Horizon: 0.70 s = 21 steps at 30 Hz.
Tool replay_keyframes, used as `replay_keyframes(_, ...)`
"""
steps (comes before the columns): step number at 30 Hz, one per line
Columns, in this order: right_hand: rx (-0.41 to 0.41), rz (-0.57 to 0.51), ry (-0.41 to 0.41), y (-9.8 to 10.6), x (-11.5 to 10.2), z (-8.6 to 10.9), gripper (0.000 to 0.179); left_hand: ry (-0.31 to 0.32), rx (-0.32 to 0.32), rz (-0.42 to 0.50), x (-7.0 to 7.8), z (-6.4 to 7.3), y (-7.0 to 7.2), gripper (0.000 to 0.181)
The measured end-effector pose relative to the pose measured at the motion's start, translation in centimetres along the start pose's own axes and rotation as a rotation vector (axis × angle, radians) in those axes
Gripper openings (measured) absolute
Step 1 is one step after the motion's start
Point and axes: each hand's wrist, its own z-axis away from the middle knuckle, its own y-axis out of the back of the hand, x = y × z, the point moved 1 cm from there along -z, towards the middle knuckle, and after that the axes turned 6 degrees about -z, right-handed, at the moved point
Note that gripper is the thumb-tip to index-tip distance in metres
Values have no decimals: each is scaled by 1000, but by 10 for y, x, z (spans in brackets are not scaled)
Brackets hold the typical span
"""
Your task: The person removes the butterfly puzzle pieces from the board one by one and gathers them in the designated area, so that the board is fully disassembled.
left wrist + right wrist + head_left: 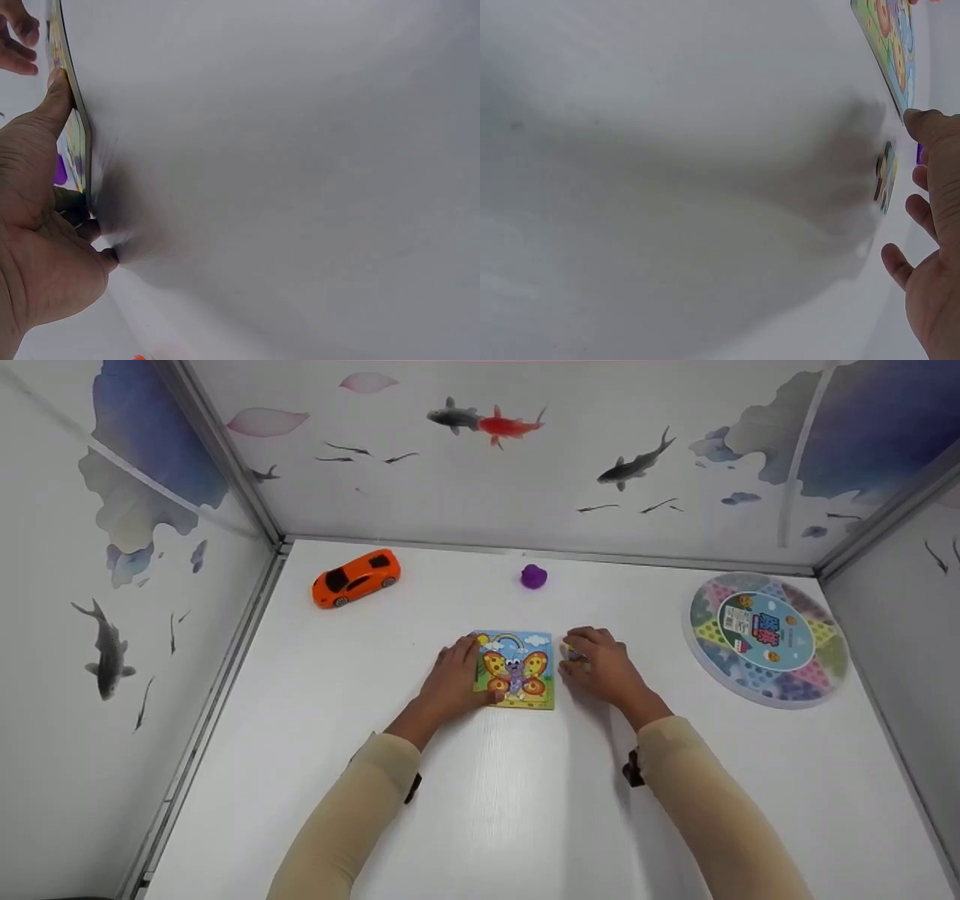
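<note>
A square butterfly jigsaw puzzle (517, 667) lies flat on the white table. My left hand (454, 682) holds it at its left side, the thumb over the lower edge of the picture and the fingers along the far edge. In the left wrist view the thumb lies on top of the puzzle board (81, 154), with fingertips down at the table. Just right of the puzzle, my right hand (602, 666) hovers with loosely bent fingers over a few small puzzle pieces (886, 178). In the head view those fingers partly hide the pieces.
An orange toy car (357, 578) sits at the back left. A small purple toy (533, 577) stands behind the puzzle. To the right lies a round, flat game box (825, 682) with a colourful star pattern. Printed panels (510, 502) wall the table at back and sides.
</note>
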Motion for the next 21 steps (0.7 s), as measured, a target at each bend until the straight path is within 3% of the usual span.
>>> replay_keyframes(12, 23, 77, 13, -27, -35, -15, 44, 13, 7, 49, 4, 1, 5, 112)
replay_keyframes(21, 42, 60, 9, -42, -51, -24, 40, 19, -9, 8, 3, -1, 4, 113)
